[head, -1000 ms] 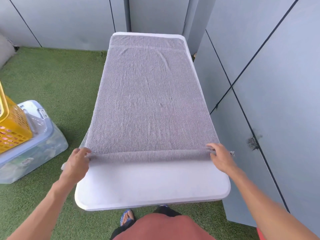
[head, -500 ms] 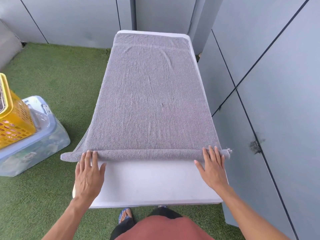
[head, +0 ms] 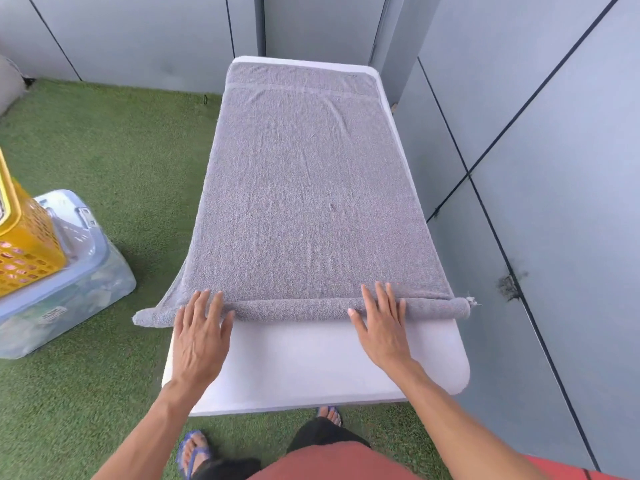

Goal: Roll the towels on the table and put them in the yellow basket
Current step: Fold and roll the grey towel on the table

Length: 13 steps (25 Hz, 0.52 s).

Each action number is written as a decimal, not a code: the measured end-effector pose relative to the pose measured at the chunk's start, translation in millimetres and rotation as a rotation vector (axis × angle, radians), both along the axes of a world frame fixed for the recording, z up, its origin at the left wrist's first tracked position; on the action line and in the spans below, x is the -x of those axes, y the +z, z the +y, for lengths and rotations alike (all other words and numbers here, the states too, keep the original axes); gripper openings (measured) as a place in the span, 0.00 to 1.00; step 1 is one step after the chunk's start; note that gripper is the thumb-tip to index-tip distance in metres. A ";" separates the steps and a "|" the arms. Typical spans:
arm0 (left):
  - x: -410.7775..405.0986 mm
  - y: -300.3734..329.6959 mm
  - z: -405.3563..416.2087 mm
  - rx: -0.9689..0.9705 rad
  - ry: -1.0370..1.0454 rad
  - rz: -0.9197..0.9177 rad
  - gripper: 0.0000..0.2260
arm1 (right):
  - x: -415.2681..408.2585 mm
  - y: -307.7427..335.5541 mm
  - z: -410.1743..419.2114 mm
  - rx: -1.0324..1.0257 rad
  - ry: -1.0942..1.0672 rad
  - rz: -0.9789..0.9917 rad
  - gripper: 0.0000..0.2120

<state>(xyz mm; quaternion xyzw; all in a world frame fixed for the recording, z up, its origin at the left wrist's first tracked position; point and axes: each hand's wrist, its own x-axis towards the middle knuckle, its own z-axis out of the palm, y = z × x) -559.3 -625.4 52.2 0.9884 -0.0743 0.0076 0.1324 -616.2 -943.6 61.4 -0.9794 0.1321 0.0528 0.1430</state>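
A grey towel (head: 301, 188) lies spread along the white table (head: 311, 368), its near end wound into a thin roll (head: 291, 308) across the table's width. The roll's left tip overhangs the table's left edge. My left hand (head: 201, 337) lies flat with straight fingers pressing on the roll near its left end. My right hand (head: 381, 327) presses flat on the roll right of the middle, fingers spread. The yellow basket (head: 24, 244) stands at the far left, partly cut off by the frame.
The basket sits on a clear plastic storage box with a pale lid (head: 72, 268) on green artificial grass (head: 114, 161). Grey wall panels (head: 540, 168) run close along the table's right side and behind it. My sandalled feet show below the table's near edge.
Both hands went from pinching the towel's rolled edge to lying flat on it. The roll has grown thicker and moved slightly away from me. My right hand has shifted inward along the roll.
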 end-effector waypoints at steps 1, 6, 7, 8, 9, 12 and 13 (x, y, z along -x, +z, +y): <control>-6.3 2.3 7.3 0.022 -0.022 0.003 0.24 | -5.0 0.4 19.6 -0.013 -0.006 -0.005 0.42; -55.5 9.0 76.8 0.069 -0.234 0.061 0.19 | -47.3 4.3 150.4 -0.055 -0.053 0.024 0.31; -64.8 11.3 91.3 0.059 -0.285 0.075 0.17 | -56.0 5.0 176.4 -0.064 -0.062 0.022 0.27; -72.7 15.4 103.7 0.048 -0.331 0.081 0.16 | -64.0 5.4 200.0 -0.072 -0.061 0.017 0.25; -80.9 20.5 119.4 0.031 -0.373 0.086 0.16 | -71.9 7.6 226.1 -0.083 -0.063 0.021 0.24; -112.2 36.9 155.3 -0.024 -0.465 0.091 0.16 | -99.6 15.5 285.0 -0.099 -0.075 0.039 0.23; -124.3 40.4 161.8 -0.027 -0.479 0.094 0.16 | -109.4 18.4 296.7 -0.095 -0.082 0.039 0.23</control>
